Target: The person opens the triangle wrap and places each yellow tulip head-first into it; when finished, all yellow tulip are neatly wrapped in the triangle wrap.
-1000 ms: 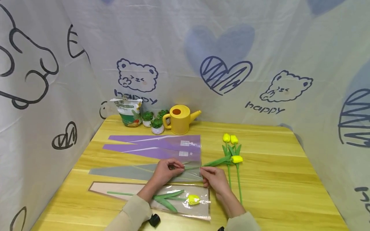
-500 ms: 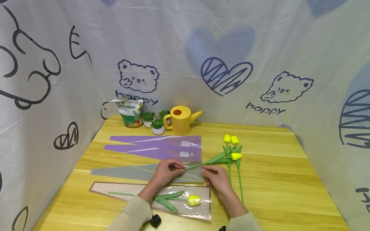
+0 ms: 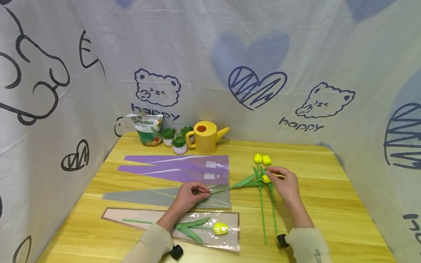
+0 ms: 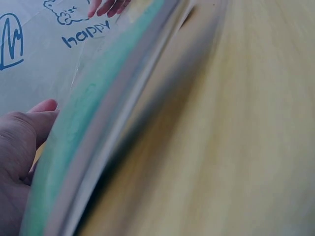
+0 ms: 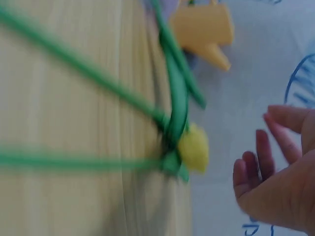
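Head view, near to far. Item: wrapped tulip (image 3: 189,233) in beige sleeve (image 3: 224,217); lengthwise left to right on the worktop (image 3: 322,197), bloom right, stem end left.

Item: left hand (image 3: 188,198), thumb and forefinger pinching the grey sleeve (image 3: 141,197) at the stem; whether the stem is caught too, cannot tell. Grey sleeve flat, narrow end left, mouth right.

Item: tulip (image 3: 245,181), yellow. Long axis left to right, tilted slightly away at the right; bloom points right, stem end left, hidden at the left hand. Stem lies within the sleeve's mouth; leaves and bloom outside, crossing over the loose tulips.

Item: right hand (image 3: 287,182), above the bloom, fingers loosely bent, thumb apart, nothing held; in the right wrist view it appears clear of the bloom.

Item: loose tulips (image 3: 262,213), two, side by side, long axes near to far, blooms pointing far.

Item: purple sleeves (image 3: 184,174), two, narrow ends left.

Rear row: watering can (image 3: 205,137), yellow, spout right; potted plants (image 3: 179,144), three; bag (image 3: 150,129). Behind: printed backdrop (image 3: 204,44).
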A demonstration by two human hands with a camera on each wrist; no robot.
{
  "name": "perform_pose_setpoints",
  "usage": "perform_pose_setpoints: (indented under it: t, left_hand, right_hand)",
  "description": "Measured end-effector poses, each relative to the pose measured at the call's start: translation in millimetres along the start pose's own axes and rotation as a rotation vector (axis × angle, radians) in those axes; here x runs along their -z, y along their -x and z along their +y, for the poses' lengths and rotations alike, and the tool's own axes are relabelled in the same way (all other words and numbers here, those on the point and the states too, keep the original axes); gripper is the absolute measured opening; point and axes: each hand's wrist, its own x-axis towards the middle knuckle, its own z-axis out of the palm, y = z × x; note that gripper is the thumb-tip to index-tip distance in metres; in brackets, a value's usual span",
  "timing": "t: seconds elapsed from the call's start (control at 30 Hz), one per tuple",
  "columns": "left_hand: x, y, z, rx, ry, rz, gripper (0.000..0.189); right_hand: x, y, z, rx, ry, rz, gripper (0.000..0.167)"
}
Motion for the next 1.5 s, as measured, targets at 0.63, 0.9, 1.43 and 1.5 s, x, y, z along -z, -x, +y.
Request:
perform_pose_setpoints:
  t: [0.63,0.9,1.43,1.5]
  left_hand:
    - [-1.2,1.5,0.2,-0.012,0.001,0.005,0.009]
    - [-1.4,1.8,0.0,-0.003,-0.008,0.003,0.009]
    - [0.2,2.5,3.4,-0.009,0.019,0.026,0.011]
    - [0.1,2.4,4.4,-0.012,0.018,0.03,0.011]
  right_hand:
    - [-1,-39.0,37,0.245,0.442,-0.261,0.01]
    - [-6,-40.7,41,0.297,0.512,-0.245,0.006]
    - [7,-30.2,29,0.448,0.535,-0.269,0.007]
    - [9,-25.2,28,0.443,0.517,-0.283,0.007]
